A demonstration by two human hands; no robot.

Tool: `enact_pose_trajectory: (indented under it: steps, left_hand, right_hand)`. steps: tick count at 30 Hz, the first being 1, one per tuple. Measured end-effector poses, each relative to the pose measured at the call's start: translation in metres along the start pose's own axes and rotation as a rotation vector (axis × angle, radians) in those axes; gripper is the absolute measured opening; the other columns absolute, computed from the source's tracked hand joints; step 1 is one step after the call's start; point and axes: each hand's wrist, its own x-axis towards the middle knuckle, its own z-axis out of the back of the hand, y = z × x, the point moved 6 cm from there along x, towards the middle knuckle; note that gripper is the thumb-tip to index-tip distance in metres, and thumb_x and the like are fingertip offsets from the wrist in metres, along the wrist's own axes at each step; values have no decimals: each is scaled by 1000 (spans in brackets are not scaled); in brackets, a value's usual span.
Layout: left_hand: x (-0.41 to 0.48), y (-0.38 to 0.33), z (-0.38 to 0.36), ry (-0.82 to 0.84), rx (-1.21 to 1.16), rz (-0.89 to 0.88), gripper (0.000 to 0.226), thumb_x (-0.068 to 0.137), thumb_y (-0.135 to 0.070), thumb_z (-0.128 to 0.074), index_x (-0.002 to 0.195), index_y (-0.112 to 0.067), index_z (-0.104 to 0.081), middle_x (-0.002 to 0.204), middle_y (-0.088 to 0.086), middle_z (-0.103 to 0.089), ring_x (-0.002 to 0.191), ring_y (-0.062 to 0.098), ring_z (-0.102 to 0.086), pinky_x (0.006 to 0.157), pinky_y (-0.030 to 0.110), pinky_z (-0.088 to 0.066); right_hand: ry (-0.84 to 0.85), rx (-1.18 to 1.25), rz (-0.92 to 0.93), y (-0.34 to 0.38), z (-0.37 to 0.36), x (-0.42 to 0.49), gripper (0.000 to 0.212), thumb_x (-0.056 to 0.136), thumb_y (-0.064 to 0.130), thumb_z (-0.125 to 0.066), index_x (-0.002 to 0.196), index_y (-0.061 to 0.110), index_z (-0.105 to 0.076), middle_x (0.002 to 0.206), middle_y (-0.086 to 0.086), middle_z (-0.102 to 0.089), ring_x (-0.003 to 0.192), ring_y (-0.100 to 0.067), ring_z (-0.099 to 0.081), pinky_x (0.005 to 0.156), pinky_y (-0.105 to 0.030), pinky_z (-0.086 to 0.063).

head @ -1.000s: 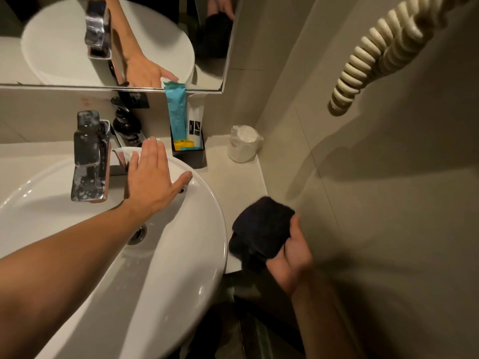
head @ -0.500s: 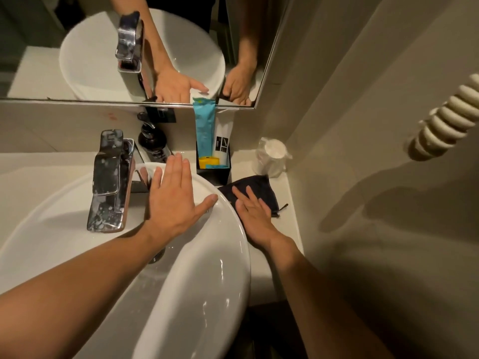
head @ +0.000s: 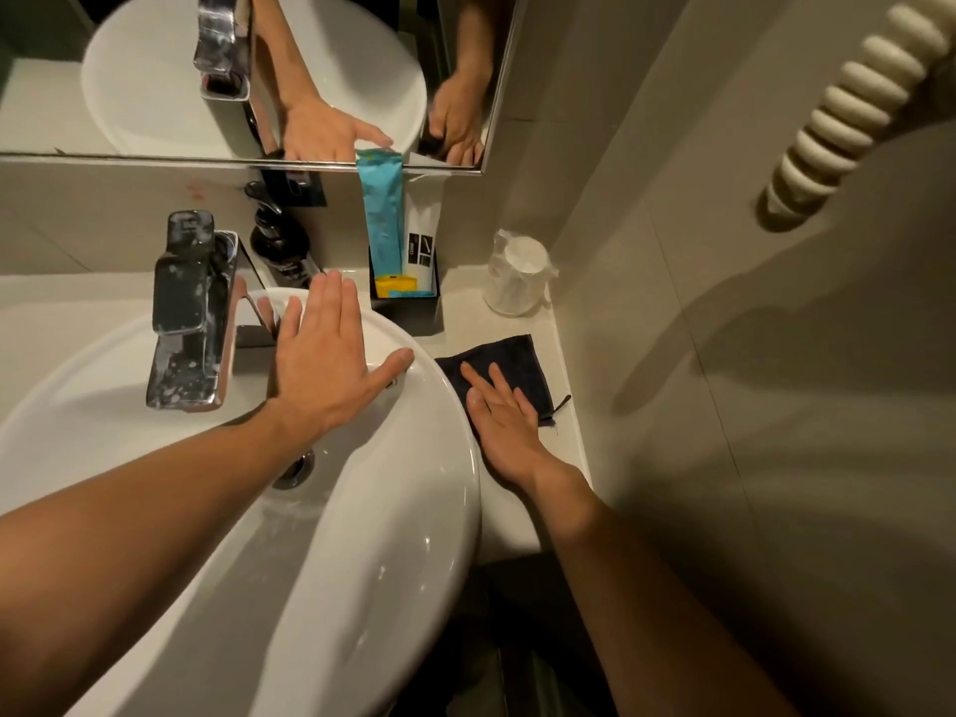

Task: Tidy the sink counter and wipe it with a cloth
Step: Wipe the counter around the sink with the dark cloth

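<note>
A dark cloth (head: 509,364) lies flat on the pale counter (head: 564,458) to the right of the white basin (head: 414,509). My right hand (head: 504,424) presses flat on the cloth's near half, fingers spread and pointing away from me. My left hand (head: 326,354) rests palm down on the basin's far rim, just right of the chrome tap (head: 189,313), holding nothing.
A black holder (head: 406,300) with a blue sachet (head: 382,214) and a white sachet stands at the back of the counter. A wrapped cup (head: 517,274) sits in the corner, a dark soap bottle (head: 282,240) behind the tap. The wall closes the right side. A coiled cord (head: 848,106) hangs upper right.
A second ago my right hand held the bunched cloth in the air at the counter's front. It has since laid the cloth flat on the counter and now presses on it. My left hand stays put.
</note>
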Motion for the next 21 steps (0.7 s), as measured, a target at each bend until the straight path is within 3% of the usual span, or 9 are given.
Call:
enact_pose_trajectory:
  steps: [6,15,19,21]
  left_hand:
    - [0,1,0,3,-10,6,110,88,-88,-16,161,-4,-18,169,17,-21,157,32,-15,126,55,-17]
    - [-3,0,2,12,-27,-3,112,87,-89,-14,161,-4,-15,169,18,-19,157,34,-14,126,56,-16]
    - [-3,0,3,22,-36,-8,114,86,-91,-11,161,-5,-14,170,18,-17,157,34,-13,126,56,-16]
    - [-3,1,3,27,-38,-6,114,86,-91,-12,161,-6,-13,170,18,-16,158,35,-12,126,56,-15]
  right_hand:
    - [-39,36,-49,-23,-12,-30,52,107,53,-10,158,48,-19,171,9,-5,155,-1,5,126,-36,8]
    - [-88,83,-95,-38,-31,-79,49,108,48,-14,157,46,-20,170,12,-8,152,6,9,121,-27,12]
    - [-93,101,-101,-34,-35,-100,47,110,43,-16,157,44,-21,166,20,-8,149,9,9,119,-26,12]
    - [-90,112,-99,-29,-35,-110,46,111,40,-17,156,41,-25,153,31,-4,151,4,6,118,-24,13]
